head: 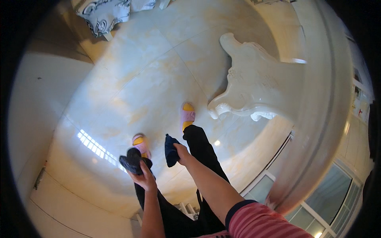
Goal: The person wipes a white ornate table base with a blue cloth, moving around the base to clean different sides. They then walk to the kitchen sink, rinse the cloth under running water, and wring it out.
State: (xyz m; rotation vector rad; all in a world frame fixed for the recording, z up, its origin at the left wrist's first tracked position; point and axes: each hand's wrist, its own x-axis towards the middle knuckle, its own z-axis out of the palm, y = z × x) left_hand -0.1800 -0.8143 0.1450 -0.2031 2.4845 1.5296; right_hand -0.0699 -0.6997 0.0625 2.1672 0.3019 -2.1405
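Low in the middle of the head view, my left hand (143, 178) grips a dark, rounded bundle (133, 162) that looks like black fabric; its exact kind cannot be told. To the right of it, my right hand (182, 154) is closed around a dark blue folded cloth item (171, 150) with a pointed upper end. The two items are held apart, above the floor. Beneath them show my feet in pink slide sandals (188, 116) and yellow socks.
A glossy cream carved pedestal base (253, 80) stands on the marble-patterned tile floor (143, 86) at right, beneath a large curved tabletop edge (324, 104). A patterned cloth-covered seat (107, 15) is at upper left. A pale wall or panel (44, 98) rises at left.
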